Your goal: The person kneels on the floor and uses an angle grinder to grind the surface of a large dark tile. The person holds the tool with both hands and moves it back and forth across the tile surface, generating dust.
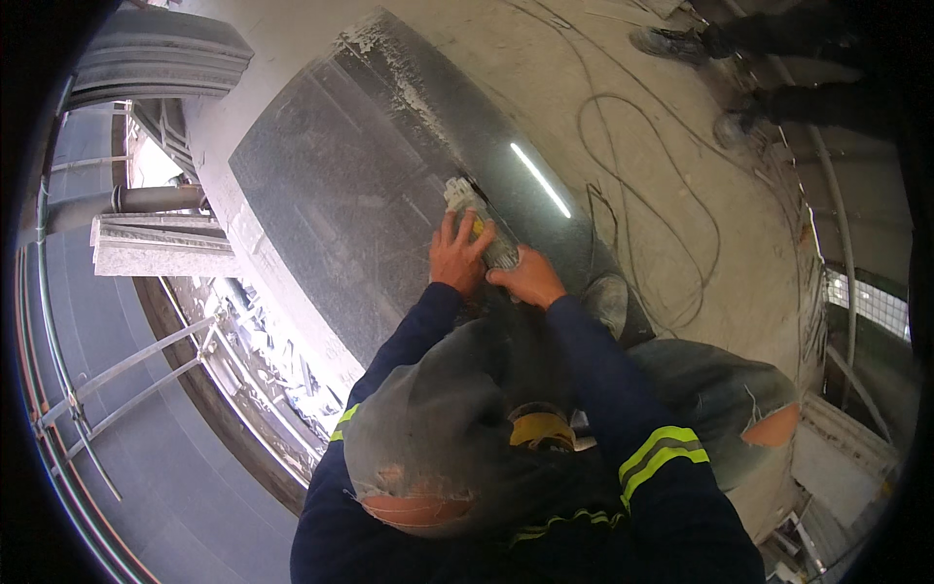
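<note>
A dust-caked angle grinder with a yellow patch rests over a large dark grey stone slab. My left hand wraps round the grinder's front body, fingers curled over it. My right hand grips its rear end, the thumb lying along the casing. Its disc is mostly hidden; only a dark edge shows beside the head. From the grinder's head, a straight line runs up the slab toward its far end, with pale dust spread alongside it.
Power cables loop over the dusty floor right of the slab. Another person's shoes stand at the far right. Stacked slabs lie at the upper left, above a scaffold rail and floor edge. My bent knees flank the slab's near end.
</note>
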